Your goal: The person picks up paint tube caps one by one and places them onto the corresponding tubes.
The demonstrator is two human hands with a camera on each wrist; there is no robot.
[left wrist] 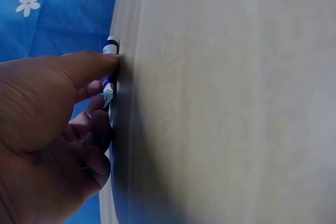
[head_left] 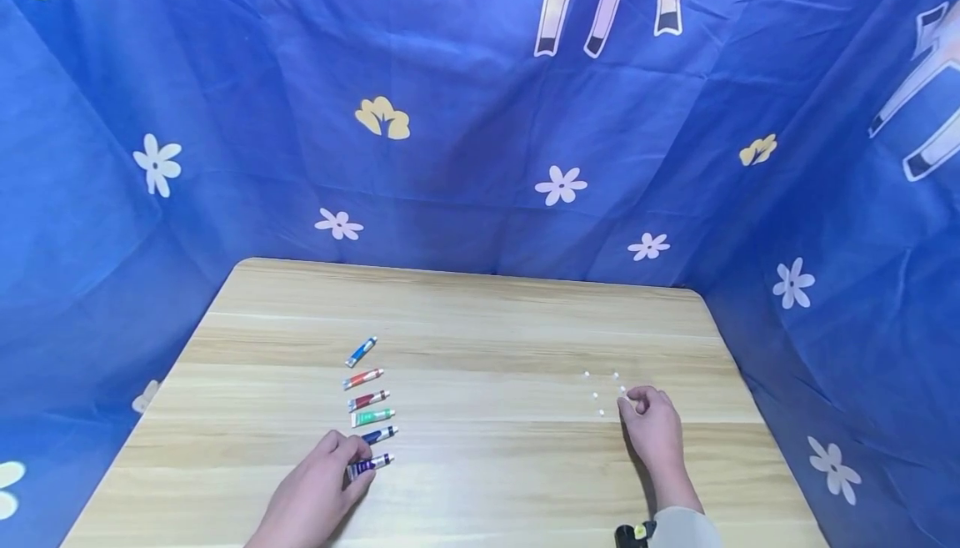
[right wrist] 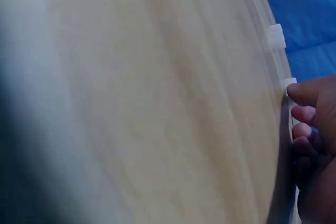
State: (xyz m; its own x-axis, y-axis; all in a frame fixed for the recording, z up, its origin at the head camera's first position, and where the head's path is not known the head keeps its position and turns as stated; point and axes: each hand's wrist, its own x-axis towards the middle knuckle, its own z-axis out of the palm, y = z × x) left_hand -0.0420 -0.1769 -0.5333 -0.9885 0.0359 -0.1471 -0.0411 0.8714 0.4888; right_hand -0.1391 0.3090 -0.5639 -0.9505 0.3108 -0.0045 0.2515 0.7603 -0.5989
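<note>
My left hand (head_left: 318,485) pinches a small purple paint tube (head_left: 371,465) on the wooden table, its tip pointing right. In the left wrist view my thumb presses the tube (left wrist: 109,49) from one side and the fingers curl behind it. A dark blue paint tube (head_left: 380,435) lies just beyond, partly covered by my fingers. On the right side, my right hand (head_left: 656,427) has its thumb and fingertips at a tiny white block-like piece (right wrist: 291,81). Another white piece (right wrist: 276,36) stands a little past it. Beside this hand, several more white pieces (head_left: 602,412) are spread on the wood.
Beyond the left hand, a green tube (head_left: 372,417), a dark red tube (head_left: 368,400), an orange-red tube (head_left: 363,379) and a blue tube (head_left: 362,352) form a column on the table (head_left: 480,323). Blue printed cloth (head_left: 465,156) encloses the back and sides.
</note>
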